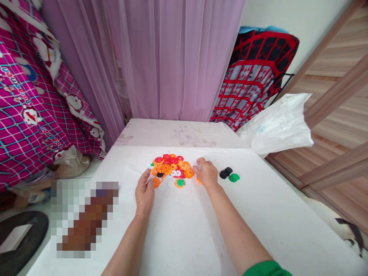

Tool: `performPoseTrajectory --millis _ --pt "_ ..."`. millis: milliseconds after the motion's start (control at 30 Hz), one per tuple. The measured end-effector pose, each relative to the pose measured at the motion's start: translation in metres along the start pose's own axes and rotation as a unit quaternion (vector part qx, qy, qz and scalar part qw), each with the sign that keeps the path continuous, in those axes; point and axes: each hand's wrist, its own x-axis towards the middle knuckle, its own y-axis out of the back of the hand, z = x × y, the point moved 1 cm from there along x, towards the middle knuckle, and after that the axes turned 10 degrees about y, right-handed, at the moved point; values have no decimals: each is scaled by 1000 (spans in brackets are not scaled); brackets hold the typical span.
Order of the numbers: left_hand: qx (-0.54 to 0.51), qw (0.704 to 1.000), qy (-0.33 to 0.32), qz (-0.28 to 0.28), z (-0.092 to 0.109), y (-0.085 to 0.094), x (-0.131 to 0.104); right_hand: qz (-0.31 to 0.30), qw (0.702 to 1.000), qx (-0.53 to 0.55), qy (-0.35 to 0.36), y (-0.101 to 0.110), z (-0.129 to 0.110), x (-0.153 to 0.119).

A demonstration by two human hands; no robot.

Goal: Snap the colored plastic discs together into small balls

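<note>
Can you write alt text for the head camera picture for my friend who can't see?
A person's left hand and right hand are either side of a pile of small flower-like discs, mostly orange and red, on a white-covered table. Black pieces and green lie to the right; a purple curtain hangs behind.

1. Sleeve [267, 269], right arm: green, plain, its curved edge in my view.
2. Right forearm [235, 226]: bare below that edge.
3. Left forearm [128, 241]: bare as far as I see.
4. Left hand [144, 193], right hand [208, 173]: both bare, slim-fingered.
</note>
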Motion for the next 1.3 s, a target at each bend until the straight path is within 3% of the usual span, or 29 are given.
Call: performPoseTrajectory --millis 333,500,600,733,867,1067,1300 --pt "13 1000 2 3 4 0 -4 6 1000 -19 12 0 -1 4" --pt "14 1000 -2 5 3 0 -3 78 996 16 29 4 1 -18" --pt "22 1000 -7 7 2 1 -3 89 994 28 50 -1 -3 -36" --pt "21 1000 -10 5 2 2 -2 80 991 35 101 -5 -10 -47" --pt "9 1000 -10 2 1 1 -2 64 990 15 126 0 -13 -40" --pt "13 1000 -5 6 1 1 -1 -26 992 -59 112 8 -24 -28" --pt "14 1000 -14 -1 0 1 -2 -67 992 -69 79 7 -36 -22"
